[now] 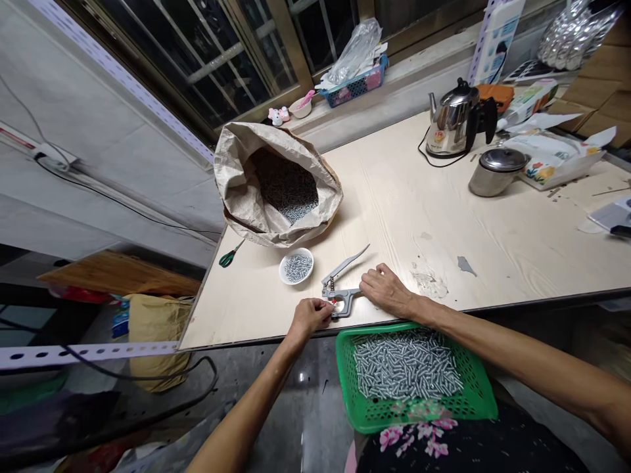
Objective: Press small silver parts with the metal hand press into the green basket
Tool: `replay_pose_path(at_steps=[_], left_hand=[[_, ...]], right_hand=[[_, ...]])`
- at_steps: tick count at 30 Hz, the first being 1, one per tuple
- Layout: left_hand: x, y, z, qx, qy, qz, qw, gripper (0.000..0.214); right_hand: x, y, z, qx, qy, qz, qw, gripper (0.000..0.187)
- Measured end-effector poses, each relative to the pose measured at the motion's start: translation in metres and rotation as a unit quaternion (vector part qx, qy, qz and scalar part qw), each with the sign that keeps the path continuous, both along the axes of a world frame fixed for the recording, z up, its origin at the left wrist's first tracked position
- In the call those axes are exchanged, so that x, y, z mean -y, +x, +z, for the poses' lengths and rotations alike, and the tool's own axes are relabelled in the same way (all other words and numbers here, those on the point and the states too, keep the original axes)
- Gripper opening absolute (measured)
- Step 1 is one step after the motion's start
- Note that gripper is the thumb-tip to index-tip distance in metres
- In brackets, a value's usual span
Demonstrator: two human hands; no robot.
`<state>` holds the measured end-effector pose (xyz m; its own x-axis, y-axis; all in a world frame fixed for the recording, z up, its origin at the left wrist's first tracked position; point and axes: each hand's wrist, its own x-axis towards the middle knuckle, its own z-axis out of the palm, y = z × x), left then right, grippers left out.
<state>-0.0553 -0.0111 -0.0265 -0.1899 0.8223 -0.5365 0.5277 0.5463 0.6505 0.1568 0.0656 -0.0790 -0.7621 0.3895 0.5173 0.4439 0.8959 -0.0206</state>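
Note:
A small grey hand press [340,297] with a long raised lever stands near the front edge of the pale wooden table [444,217]. My left hand [310,315] pinches something tiny at the press's jaw; what it holds is too small to name. My right hand [387,289] rests on the base of the press, fingers curled over it. A white bowl [296,266] of small metal parts sits just behind the press. On my lap a green basket [473,401] holds a heap of small silvery parts.
A big paper sack [236,177] of dark small parts stands open at the back left, green-handled scissors [229,256] beside it. A steel kettle [456,118], a lidded pot [495,171] and boxes fill the far right. The windowsill holds a blue basket [357,85].

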Motion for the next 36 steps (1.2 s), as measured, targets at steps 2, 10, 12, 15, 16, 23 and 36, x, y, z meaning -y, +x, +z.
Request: replay_pose_path(at_steps=[2,10,12,15,16,23,36], left_hand=[[0.000,-0.002,0.000,0.041,-0.023,0.018,0.999,0.037],[-0.003,-0.004,0.004,0.100,-0.086,0.025,0.991,0.030],[-0.003,-0.003,0.003,0.085,-0.084,0.020,0.993,0.028],[-0.003,0.000,0.003,0.071,-0.087,0.030,0.993,0.027],[-0.003,0.001,0.003,0.067,-0.089,0.033,0.993,0.027],[-0.005,0.005,0.009,0.055,-0.111,0.034,0.992,0.026],[-0.008,0.001,0.001,0.054,-0.130,0.021,0.990,0.034]], right_hand=[[0.000,-0.001,-0.002,0.008,-0.007,0.003,1.000,0.029],[-0.002,0.002,-0.006,0.016,-0.121,0.027,0.992,0.018],[-0.002,0.005,-0.003,0.019,-0.155,0.033,0.987,0.018],[-0.001,0.008,0.001,0.020,-0.172,0.028,0.985,0.018],[-0.001,0.008,0.001,0.019,-0.173,0.029,0.984,0.019],[0.000,0.008,0.000,0.023,-0.184,0.050,0.981,0.018],[-0.002,0.010,0.007,0.045,-0.211,0.042,0.975,0.020]])
